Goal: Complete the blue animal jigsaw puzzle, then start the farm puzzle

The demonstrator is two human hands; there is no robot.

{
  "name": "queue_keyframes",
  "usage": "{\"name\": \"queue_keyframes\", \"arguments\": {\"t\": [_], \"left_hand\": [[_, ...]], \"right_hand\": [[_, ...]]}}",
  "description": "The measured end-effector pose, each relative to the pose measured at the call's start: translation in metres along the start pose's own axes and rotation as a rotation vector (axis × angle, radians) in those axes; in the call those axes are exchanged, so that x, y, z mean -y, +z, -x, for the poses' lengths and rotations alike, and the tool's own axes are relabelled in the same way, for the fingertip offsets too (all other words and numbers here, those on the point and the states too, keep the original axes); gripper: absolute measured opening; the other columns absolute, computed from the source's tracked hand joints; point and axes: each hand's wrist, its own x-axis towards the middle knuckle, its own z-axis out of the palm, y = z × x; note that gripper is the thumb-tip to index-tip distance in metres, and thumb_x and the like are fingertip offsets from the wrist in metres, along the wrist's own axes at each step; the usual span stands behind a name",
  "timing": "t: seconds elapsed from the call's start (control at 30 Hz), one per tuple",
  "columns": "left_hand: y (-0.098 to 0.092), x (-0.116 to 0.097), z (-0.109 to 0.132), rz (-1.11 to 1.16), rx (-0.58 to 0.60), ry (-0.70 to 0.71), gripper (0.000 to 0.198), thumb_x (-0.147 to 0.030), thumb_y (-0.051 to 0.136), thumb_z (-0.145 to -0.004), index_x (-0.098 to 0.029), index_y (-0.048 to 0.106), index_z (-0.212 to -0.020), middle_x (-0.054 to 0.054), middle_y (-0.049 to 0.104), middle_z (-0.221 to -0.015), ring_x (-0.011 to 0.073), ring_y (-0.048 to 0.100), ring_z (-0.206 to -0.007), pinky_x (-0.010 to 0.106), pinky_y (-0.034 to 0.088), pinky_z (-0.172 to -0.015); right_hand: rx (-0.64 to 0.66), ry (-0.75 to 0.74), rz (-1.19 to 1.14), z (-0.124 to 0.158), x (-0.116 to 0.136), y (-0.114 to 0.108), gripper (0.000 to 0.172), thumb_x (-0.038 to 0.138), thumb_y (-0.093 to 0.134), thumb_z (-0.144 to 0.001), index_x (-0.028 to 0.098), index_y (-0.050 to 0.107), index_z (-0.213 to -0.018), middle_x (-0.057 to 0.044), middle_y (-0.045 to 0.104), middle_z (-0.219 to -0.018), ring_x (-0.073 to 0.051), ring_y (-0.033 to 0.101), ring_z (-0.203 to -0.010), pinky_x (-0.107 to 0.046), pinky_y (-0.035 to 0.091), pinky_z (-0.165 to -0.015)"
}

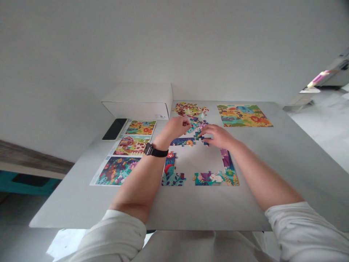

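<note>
My left hand (177, 127) hangs over the jigsaw pieces with its fingers drawn together, and a black watch (155, 150) circles that wrist. My right hand (218, 136) reaches in from the other side, its fingertips at a dark jigsaw piece (200, 136). Between the hands lie loose colourful pieces (197, 125), with a bigger heap of pieces (189, 109) behind them. Below the hands, a partly joined jigsaw border (215, 178) surrounds a bare patch of tabletop. Whether either hand grips a piece is hidden by the fingers.
Three printed picture sheets (117, 171) lie to the left, and a colourful animal picture (244, 116) lies at the far right. A black phone (114, 129) and a white box (137, 102) stand at the back left of the pale table (272, 174).
</note>
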Motion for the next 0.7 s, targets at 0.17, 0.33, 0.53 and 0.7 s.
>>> {"name": "queue_keyframes", "arguments": {"t": [0.17, 0.33, 0.53, 0.7], "left_hand": [[0.008, 0.008, 0.0, 0.073, 0.125, -0.055, 0.018, -0.031, 0.068, -0.093, -0.02, 0.08, -0.101, 0.003, 0.077, -0.079, 0.015, 0.067, -0.064, 0.025, 0.047, -0.061], [0.021, 0.014, -0.002, 0.044, 0.316, -0.085, 0.021, -0.034, 0.07, -0.095, -0.02, 0.078, -0.108, 0.003, 0.077, -0.079, 0.0154, 0.069, -0.059, 0.025, 0.051, -0.059], [0.03, 0.011, -0.004, -0.138, 0.324, -0.033, 0.023, -0.035, 0.074, -0.094, -0.019, 0.08, -0.11, 0.007, 0.083, -0.095, 0.0177, 0.076, -0.077, 0.025, 0.055, -0.072], [0.035, 0.013, -0.003, -0.05, 0.427, -0.086, 0.023, -0.032, 0.065, -0.1, -0.019, 0.077, -0.114, 0.006, 0.083, -0.089, 0.0148, 0.073, -0.064, 0.023, 0.052, -0.061]], "right_hand": [[0.095, 0.046, 0.02, 0.001, -0.008, 0.014, 0.028, 0.016, 0.084, -0.088, 0.029, 0.086, -0.112, -0.009, 0.079, -0.118, -0.029, 0.074, -0.117, -0.047, 0.057, -0.107], [0.16, 0.065, 0.022, 0.001, -0.01, 0.019, 0.029, 0.014, 0.084, -0.086, 0.029, 0.088, -0.111, -0.009, 0.079, -0.116, -0.028, 0.074, -0.115, -0.046, 0.057, -0.105], [0.181, 0.072, 0.047, 0.002, -0.009, 0.018, 0.027, 0.017, 0.083, -0.088, 0.027, 0.087, -0.112, -0.01, 0.078, -0.116, -0.028, 0.073, -0.114, -0.045, 0.056, -0.105], [0.189, 0.061, 0.044, 0.0, -0.006, 0.018, 0.025, 0.017, 0.081, -0.09, 0.026, 0.087, -0.113, -0.011, 0.078, -0.114, -0.028, 0.073, -0.112, -0.044, 0.056, -0.103]]}}
